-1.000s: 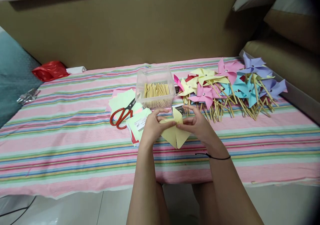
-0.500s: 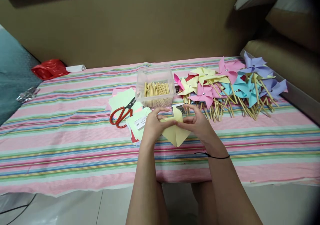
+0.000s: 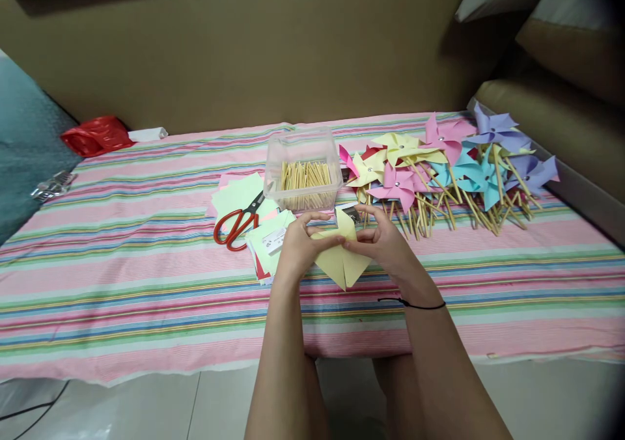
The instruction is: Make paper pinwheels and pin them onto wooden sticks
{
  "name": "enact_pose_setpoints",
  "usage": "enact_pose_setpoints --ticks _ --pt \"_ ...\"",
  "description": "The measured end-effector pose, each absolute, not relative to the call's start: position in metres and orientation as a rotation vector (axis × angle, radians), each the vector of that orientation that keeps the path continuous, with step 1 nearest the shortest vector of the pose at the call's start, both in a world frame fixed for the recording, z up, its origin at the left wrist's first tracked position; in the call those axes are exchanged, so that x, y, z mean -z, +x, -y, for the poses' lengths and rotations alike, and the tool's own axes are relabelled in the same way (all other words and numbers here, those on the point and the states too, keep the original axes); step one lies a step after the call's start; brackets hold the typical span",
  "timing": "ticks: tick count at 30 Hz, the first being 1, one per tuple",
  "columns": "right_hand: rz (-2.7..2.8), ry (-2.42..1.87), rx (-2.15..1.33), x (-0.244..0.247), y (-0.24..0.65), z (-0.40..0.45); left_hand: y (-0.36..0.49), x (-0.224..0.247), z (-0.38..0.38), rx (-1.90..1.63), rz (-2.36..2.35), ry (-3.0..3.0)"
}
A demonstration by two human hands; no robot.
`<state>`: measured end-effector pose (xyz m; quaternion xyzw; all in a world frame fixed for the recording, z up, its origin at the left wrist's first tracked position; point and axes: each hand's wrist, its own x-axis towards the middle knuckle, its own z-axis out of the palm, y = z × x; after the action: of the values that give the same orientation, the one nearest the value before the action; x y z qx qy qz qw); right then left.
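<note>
Pinching yellow paper (image 3: 335, 263) between them, the left hand (image 3: 299, 243) and right hand (image 3: 390, 245) flank its near-to-far slit (image 3: 344, 277) equally closely.

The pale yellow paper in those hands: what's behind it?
Past the top of the yellow paper, between the left hand and right hand, part of a small black-and-white item shows. Its lower part is covered, so I can't say what it is.
</note>
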<state>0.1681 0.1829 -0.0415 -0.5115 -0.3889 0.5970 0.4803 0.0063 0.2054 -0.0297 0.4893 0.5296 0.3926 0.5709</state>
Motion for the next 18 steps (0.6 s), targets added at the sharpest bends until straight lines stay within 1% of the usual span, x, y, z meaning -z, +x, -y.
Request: enact_pose_setpoints --ticks 2,8,11,18 --pt "0.919 -1.248 -1.431 0.041 0.168 -0.184 0.005 0.027 -0.205 -0.939 -1.225 1.092" --pt "0.687 -1.158 -1.272 0.038 0.163 -0.187 0.004 0.021 -0.205 -1.164 -1.089 0.824" --pt "0.67 -1.128 -1.257 0.037 0.156 -0.186 0.011 0.022 -0.204 -1.164 -1.044 0.834" --pt "0.678 -1.126 -1.29 0.035 0.147 -0.184 0.022 0.022 -0.203 -1.295 -1.112 0.882"
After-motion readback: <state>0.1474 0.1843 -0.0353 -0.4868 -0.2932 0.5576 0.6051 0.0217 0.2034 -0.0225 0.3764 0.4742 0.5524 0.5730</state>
